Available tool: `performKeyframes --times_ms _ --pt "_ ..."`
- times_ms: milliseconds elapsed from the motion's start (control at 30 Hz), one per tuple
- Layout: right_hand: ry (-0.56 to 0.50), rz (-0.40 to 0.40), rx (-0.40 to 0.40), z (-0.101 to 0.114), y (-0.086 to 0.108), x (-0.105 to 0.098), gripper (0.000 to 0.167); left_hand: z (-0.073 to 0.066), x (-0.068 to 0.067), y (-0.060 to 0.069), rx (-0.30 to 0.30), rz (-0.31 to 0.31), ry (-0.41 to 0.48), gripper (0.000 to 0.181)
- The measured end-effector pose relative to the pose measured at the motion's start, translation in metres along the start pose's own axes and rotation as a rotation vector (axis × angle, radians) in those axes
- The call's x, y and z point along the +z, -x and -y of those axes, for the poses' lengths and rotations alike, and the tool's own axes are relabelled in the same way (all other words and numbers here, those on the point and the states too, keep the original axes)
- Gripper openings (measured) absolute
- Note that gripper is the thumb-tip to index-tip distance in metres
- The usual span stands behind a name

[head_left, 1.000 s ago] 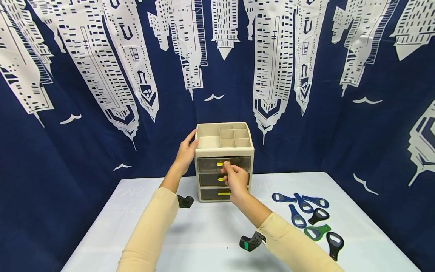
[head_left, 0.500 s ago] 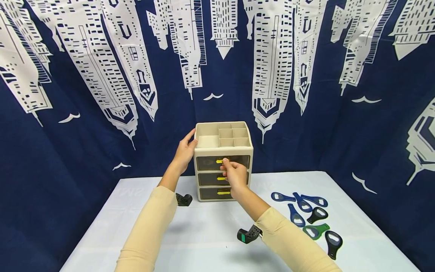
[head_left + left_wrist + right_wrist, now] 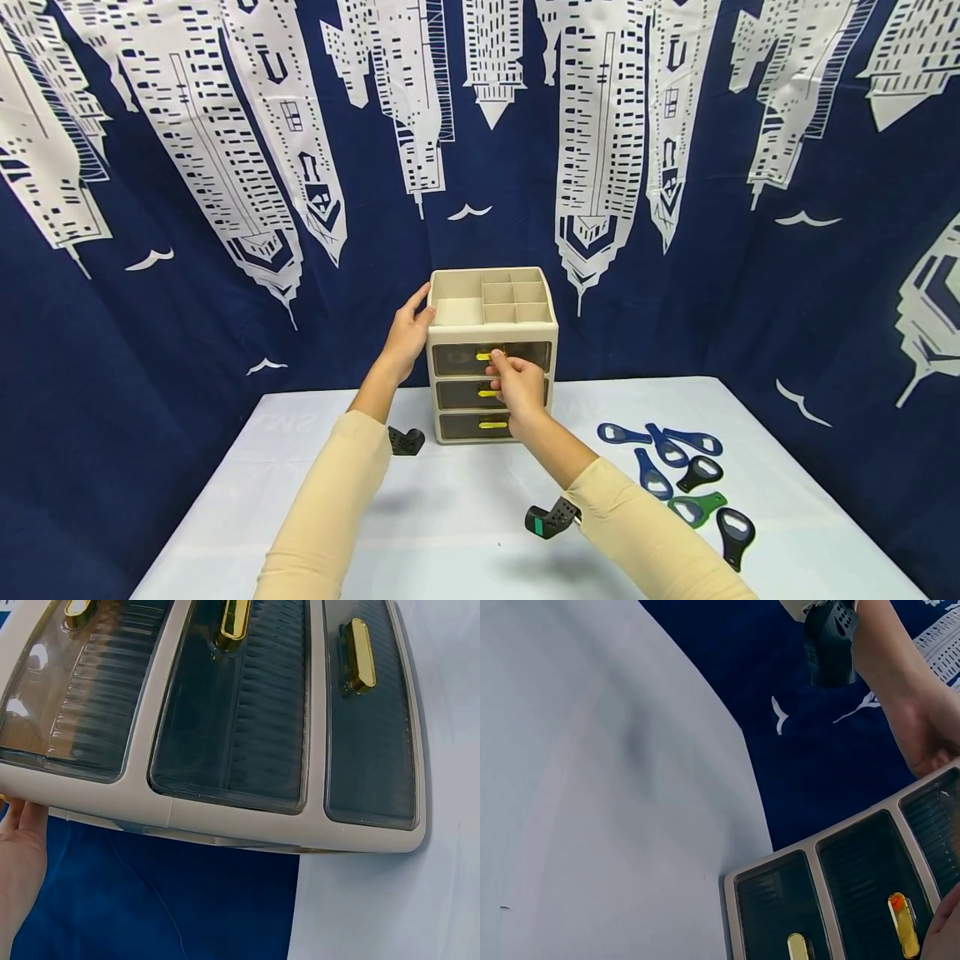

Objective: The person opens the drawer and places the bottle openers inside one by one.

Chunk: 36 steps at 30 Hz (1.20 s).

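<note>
- Head view: your drawer organizer [image 3: 492, 335] stands upright at the far side of the white table [image 3: 442, 525], its drawers facing you.
- Your left hand [image 3: 405, 340] lies against the organizer's left side near the top, fingers extended along it and thumb at the front edge; it seems to be steadying the body.
- Your right hand [image 3: 523, 385] has thumb and curled fingers clamped on the yellow handle [image 3: 483, 357] of the top drawer [image 3: 453, 361]. That drawer front looks flush with the frame, as do the two below.
- Well to the right lie what look like bottle openers [image 3: 709, 503], blue, black and green, with neither of your hands near them.
- I judge the step in hand to be working the top drawer by its handle; this moment alone can't settle whether you are starting a pull or finishing a push. A pull calls for a level draw toward you with the left hand bracing; if the drawer is seated, you need only loosen the pinch.
- Left wrist view: your left fingers touch the organizer's side beside the top drawer. The middle handle [image 3: 235, 621] and bottom handle [image 3: 361, 656] show untouched.
- Right wrist view: only a sliver of your right hand enters at the border, so its grip can't be told from here. Your left hand meets the organizer's far side.
</note>
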State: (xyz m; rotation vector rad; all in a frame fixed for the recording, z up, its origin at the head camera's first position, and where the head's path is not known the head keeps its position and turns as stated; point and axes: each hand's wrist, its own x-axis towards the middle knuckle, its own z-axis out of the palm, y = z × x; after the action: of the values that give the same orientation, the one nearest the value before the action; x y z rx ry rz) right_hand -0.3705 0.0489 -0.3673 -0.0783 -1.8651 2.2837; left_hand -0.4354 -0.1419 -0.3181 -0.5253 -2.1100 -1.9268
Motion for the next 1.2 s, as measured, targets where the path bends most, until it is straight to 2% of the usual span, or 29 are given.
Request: performKeyframes --times_ms 367,700,833,867,1200 --pt "0.014 0.025 0.001 -0.003 0.003 -0.004 0.033 0.000 0.000 0.002 -0.015 -0.006 0.003 0.055" --pt "0.017 0.044 0.027 -0.025 0.012 -0.012 0.032 0.002 0.000 0.001 0.001 -0.003 0.035 0.055" --pt "0.013 0.042 0.019 -0.031 0.015 -0.012 0.030 0.001 -0.001 0.001 0.015 0.000 0.051 0.055" --pt "0.011 0.039 0.019 -0.032 0.015 -0.012 0.030 -0.003 -0.001 0.003 0.012 0.003 0.054 0.055" --pt "0.022 0.028 0.067 -0.048 0.019 -0.014 0.033 0.002 -0.002 0.001 0.000 -0.008 0.035 0.055"
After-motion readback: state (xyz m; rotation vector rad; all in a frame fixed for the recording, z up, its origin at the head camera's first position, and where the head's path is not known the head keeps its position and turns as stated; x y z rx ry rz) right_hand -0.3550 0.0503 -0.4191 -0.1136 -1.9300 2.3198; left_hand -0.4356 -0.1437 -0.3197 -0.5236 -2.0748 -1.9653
